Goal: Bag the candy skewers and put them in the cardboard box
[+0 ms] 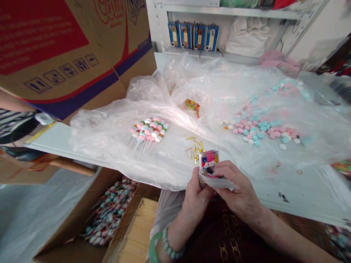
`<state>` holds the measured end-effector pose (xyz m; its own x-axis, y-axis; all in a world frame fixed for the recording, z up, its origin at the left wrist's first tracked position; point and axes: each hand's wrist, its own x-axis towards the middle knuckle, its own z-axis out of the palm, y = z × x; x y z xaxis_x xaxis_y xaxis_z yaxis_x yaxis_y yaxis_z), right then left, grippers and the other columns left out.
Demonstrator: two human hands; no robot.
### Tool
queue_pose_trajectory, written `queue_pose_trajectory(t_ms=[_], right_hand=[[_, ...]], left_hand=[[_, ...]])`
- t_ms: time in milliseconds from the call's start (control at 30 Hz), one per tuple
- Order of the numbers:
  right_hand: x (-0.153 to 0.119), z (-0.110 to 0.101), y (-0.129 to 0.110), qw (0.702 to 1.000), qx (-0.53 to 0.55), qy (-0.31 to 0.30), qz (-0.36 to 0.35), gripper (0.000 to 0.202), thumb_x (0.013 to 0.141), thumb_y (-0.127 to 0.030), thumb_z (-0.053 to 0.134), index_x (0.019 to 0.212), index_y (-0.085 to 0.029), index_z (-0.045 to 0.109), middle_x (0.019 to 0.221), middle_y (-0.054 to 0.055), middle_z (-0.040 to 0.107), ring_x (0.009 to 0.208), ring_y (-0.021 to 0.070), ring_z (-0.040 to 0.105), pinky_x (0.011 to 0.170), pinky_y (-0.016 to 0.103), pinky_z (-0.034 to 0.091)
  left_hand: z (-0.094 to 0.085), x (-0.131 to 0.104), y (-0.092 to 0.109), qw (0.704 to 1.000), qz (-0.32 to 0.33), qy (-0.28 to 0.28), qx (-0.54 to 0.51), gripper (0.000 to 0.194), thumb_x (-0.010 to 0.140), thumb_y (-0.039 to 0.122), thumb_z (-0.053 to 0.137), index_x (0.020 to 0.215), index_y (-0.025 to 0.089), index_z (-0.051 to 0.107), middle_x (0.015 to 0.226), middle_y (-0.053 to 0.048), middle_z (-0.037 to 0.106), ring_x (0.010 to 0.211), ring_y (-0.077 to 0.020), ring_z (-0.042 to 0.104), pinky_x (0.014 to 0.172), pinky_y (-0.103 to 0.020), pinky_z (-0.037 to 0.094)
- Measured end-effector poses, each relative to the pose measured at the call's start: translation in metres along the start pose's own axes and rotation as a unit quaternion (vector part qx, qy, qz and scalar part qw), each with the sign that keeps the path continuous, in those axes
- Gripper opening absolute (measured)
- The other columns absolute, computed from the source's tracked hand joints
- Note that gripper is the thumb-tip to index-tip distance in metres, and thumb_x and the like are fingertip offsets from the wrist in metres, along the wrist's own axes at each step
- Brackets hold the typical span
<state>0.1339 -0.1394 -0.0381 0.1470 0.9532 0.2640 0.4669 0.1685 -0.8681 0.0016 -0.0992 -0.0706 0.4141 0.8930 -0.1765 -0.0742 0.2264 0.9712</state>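
Note:
A small stack of clear plastic packets [208, 160] with a red, blue and yellow print is held above the table's front edge. My left hand [195, 201] grips it from the left, its fingers wrapped round the lower side. My right hand [240, 188] closes on the right side of the same stack, fingers bent over the top. Just beyond the packets lie gold twist ties [196, 148] on the plastic sheet [175, 164]. To the left, a bundle of pink, white, blue and green candies on sticks [150, 129] rests on the sheet.
A large carton [82, 47] stands at the back left. Loose pink, blue and white candies [255, 129] are scattered on the right. Below the table, an open box [71, 215] holds many stick candies [113, 212]. A shelf [233, 11] stands behind.

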Motion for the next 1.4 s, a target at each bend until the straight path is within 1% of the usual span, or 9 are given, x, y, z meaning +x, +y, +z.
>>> queue_pose_trajectory(t_ms=[100, 200, 333, 400, 500, 733, 933, 1133, 1400], right_hand=[[0.004, -0.004, 0.003, 0.990, 0.064, -0.015, 0.129, 0.016, 0.075, -0.020, 0.065, 0.089, -0.027, 0.069, 0.085, 0.000, 0.067, 0.081, 0.0197, 0.061, 0.074, 0.035, 0.049], [0.008, -0.005, 0.007, 0.943, 0.209, -0.009, 0.259, 0.016, 0.069, -0.022, 0.069, 0.085, -0.023, 0.070, 0.076, -0.001, 0.069, 0.067, 0.0171, 0.061, 0.061, 0.030, 0.050], [0.005, 0.002, 0.010, 0.896, 0.307, 0.028, 0.320, 0.013, 0.065, -0.023, 0.071, 0.076, -0.019, 0.068, 0.061, -0.002, 0.065, 0.043, 0.0106, 0.049, 0.037, 0.022, 0.037], [0.002, 0.006, 0.010, 0.896, 0.304, 0.045, 0.322, 0.013, 0.065, -0.024, 0.072, 0.076, -0.019, 0.067, 0.056, -0.003, 0.062, 0.038, 0.0093, 0.044, 0.032, 0.021, 0.032], [0.001, 0.010, 0.010, 0.912, 0.264, 0.088, 0.301, 0.021, 0.064, -0.023, 0.073, 0.085, -0.021, 0.067, 0.064, -0.003, 0.066, 0.047, 0.0115, 0.052, 0.040, 0.023, 0.041], [0.010, 0.004, 0.029, 0.923, 0.238, 0.174, 0.249, 0.005, 0.067, -0.023, 0.069, 0.070, -0.020, 0.066, 0.061, -0.003, 0.063, 0.048, 0.0100, 0.047, 0.043, 0.023, 0.037], [0.011, -0.001, 0.027, 0.906, 0.326, 0.116, 0.245, 0.020, 0.061, -0.023, 0.075, 0.080, -0.022, 0.070, 0.079, 0.000, 0.070, 0.073, 0.0184, 0.063, 0.067, 0.033, 0.053], [0.005, 0.002, 0.018, 0.915, 0.324, 0.074, 0.228, 0.017, 0.060, -0.020, 0.077, 0.076, -0.021, 0.071, 0.075, 0.000, 0.070, 0.068, 0.0178, 0.063, 0.065, 0.033, 0.053], [0.025, -0.011, 0.041, 0.858, 0.338, 0.265, 0.281, 0.023, 0.059, -0.017, 0.074, 0.079, -0.019, 0.062, 0.068, -0.003, 0.065, 0.052, 0.0093, 0.055, 0.040, 0.018, 0.039]], left_hand=[[-0.006, 0.001, 0.001, 0.989, -0.099, -0.067, -0.082, 0.038, 0.065, 0.020, 0.072, 0.100, 0.018, 0.058, 0.088, -0.002, 0.064, 0.080, -0.0175, 0.058, 0.072, -0.029, 0.046], [-0.012, 0.002, -0.003, 0.950, -0.169, -0.147, -0.218, 0.054, 0.067, 0.035, 0.074, 0.116, 0.017, 0.059, 0.099, -0.009, 0.067, 0.088, -0.0229, 0.062, 0.077, -0.034, 0.048], [-0.010, 0.004, -0.011, 0.895, -0.251, -0.115, -0.351, 0.061, 0.076, 0.057, 0.061, 0.123, 0.018, 0.058, 0.101, -0.011, 0.069, 0.092, -0.0270, 0.064, 0.081, -0.040, 0.050], [-0.006, 0.007, -0.014, 0.874, -0.297, -0.100, -0.371, 0.061, 0.077, 0.053, 0.062, 0.126, 0.017, 0.056, 0.100, -0.011, 0.070, 0.087, -0.0260, 0.066, 0.080, -0.040, 0.051], [-0.001, 0.011, -0.016, 0.859, -0.322, -0.081, -0.390, 0.054, 0.081, 0.045, 0.062, 0.125, 0.014, 0.056, 0.096, -0.011, 0.071, 0.080, -0.0236, 0.067, 0.078, -0.038, 0.052], [-0.005, 0.015, -0.018, 0.833, -0.358, -0.135, -0.399, 0.052, 0.081, 0.049, 0.057, 0.115, 0.010, 0.061, 0.083, -0.011, 0.072, 0.075, -0.0261, 0.068, 0.074, -0.041, 0.053], [-0.009, 0.011, -0.013, 0.857, -0.305, -0.136, -0.393, 0.047, 0.076, 0.044, 0.063, 0.109, 0.012, 0.063, 0.079, -0.010, 0.071, 0.073, -0.0252, 0.067, 0.070, -0.038, 0.052], [-0.010, 0.013, -0.012, 0.855, -0.296, -0.100, -0.415, 0.045, 0.076, 0.039, 0.066, 0.111, 0.011, 0.062, 0.079, -0.009, 0.071, 0.070, -0.0215, 0.066, 0.072, -0.035, 0.052], [-0.019, 0.018, -0.017, 0.827, -0.376, -0.099, -0.407, 0.038, 0.080, 0.041, 0.060, 0.098, 0.008, 0.064, 0.071, -0.010, 0.070, 0.058, -0.0187, 0.065, 0.058, -0.030, 0.051]])
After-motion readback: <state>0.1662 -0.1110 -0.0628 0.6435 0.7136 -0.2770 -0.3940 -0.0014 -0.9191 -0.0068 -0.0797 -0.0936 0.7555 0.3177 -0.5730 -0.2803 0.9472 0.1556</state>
